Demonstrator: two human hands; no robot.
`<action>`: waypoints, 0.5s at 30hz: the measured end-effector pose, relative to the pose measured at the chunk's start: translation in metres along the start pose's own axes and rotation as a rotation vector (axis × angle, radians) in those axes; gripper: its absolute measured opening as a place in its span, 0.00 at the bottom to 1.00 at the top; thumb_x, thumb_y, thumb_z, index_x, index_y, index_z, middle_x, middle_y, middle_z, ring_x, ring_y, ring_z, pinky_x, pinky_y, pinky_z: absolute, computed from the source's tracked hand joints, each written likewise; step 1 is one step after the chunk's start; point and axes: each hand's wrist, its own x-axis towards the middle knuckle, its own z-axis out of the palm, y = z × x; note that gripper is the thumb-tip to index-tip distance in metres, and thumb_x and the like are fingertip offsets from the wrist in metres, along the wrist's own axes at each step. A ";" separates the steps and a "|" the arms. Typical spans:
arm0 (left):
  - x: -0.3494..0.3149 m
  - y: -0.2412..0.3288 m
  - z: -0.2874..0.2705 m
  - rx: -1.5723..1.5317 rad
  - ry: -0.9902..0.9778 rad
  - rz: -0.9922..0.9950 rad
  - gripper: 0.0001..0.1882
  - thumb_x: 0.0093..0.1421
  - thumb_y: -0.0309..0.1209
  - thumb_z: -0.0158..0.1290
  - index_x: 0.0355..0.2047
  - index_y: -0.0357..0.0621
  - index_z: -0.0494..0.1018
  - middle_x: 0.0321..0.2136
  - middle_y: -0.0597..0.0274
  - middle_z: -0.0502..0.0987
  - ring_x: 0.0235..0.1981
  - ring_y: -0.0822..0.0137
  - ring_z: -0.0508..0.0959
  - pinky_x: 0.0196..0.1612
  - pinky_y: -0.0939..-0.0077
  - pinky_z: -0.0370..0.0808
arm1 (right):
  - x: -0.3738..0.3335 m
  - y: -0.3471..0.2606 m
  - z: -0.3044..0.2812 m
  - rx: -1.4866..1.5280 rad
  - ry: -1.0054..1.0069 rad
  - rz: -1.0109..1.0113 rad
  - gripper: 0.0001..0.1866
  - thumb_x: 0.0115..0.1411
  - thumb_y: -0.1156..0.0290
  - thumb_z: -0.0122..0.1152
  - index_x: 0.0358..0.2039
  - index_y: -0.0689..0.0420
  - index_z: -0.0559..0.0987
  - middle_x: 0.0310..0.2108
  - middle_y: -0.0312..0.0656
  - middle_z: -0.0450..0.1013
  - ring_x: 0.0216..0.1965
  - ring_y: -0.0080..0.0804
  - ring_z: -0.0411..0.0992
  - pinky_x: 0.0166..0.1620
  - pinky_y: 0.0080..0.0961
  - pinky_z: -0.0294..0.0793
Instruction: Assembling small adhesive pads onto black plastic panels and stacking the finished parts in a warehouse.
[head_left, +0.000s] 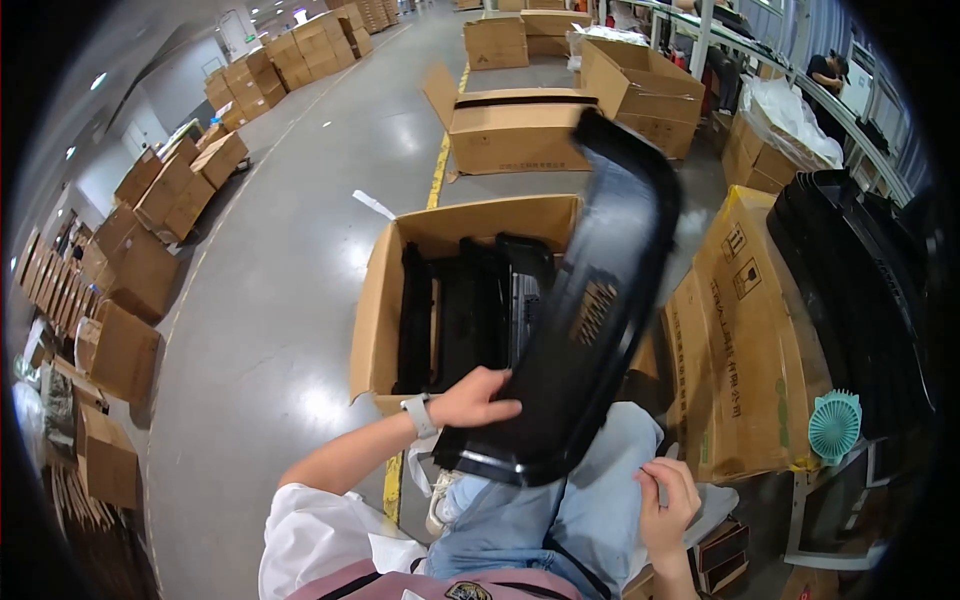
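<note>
A long black plastic panel (560, 350) with turned-up ends and a patch of slots hangs tilted above my legs. My left hand (472, 398) grips its near left edge, thumb on top and fingers hidden underneath. Beyond it an open cardboard box (376, 320) holds several similar black panels (468, 310), standing on edge; the raised panel covers the box's right side. My right hand (668, 503) is apart from the panel, beside my right knee, with its fingers curled and thumb near the fingertips. Whether anything small sits between them cannot be made out.
On the right, black panels (840, 270) are stacked by a tall carton (740, 350), with a turquoise fan (834, 426) at its near corner. Open boxes (520, 135) stand farther ahead. Cartons (180, 195) line the left side. A person (828, 75) is at the far right.
</note>
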 end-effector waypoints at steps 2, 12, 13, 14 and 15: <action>-0.021 0.039 0.009 0.049 -0.167 0.073 0.15 0.55 0.36 0.55 0.32 0.34 0.71 0.18 0.48 0.70 0.18 0.57 0.72 0.23 0.69 0.67 | 0.007 -0.022 -0.007 -0.169 0.050 -0.477 0.03 0.51 0.81 0.59 0.27 0.61 0.75 0.27 0.43 0.72 0.30 0.40 0.74 0.39 0.35 0.73; -0.071 0.032 0.069 -0.396 -0.695 -0.118 0.12 0.52 0.30 0.56 0.32 0.31 0.72 0.18 0.65 0.70 0.20 0.77 0.67 0.24 0.78 0.66 | -0.092 0.008 -0.023 -0.196 -0.178 -0.220 0.04 0.51 0.82 0.56 0.28 0.61 0.75 0.25 0.45 0.73 0.23 0.41 0.74 0.26 0.29 0.72; -0.065 0.029 0.070 -0.409 -0.743 -0.171 0.12 0.53 0.30 0.56 0.34 0.32 0.74 0.20 0.68 0.73 0.23 0.80 0.67 0.26 0.81 0.67 | -0.101 0.016 -0.020 -0.076 -0.159 -0.010 0.04 0.52 0.81 0.57 0.29 0.61 0.75 0.25 0.46 0.72 0.22 0.40 0.74 0.26 0.29 0.71; -0.062 0.019 0.069 -0.326 -0.797 -0.162 0.15 0.53 0.36 0.58 0.31 0.33 0.75 0.19 0.69 0.72 0.22 0.80 0.67 0.24 0.81 0.66 | -0.106 0.022 -0.014 0.052 -0.149 0.190 0.04 0.52 0.81 0.57 0.29 0.61 0.75 0.24 0.46 0.72 0.22 0.39 0.74 0.25 0.29 0.71; -0.056 0.009 0.066 -0.259 -0.898 -0.198 0.16 0.54 0.38 0.58 0.30 0.34 0.77 0.18 0.71 0.72 0.22 0.80 0.67 0.23 0.80 0.65 | -0.110 0.027 -0.009 0.046 -0.178 0.217 0.03 0.54 0.79 0.57 0.30 0.63 0.75 0.23 0.46 0.71 0.20 0.35 0.73 0.24 0.26 0.71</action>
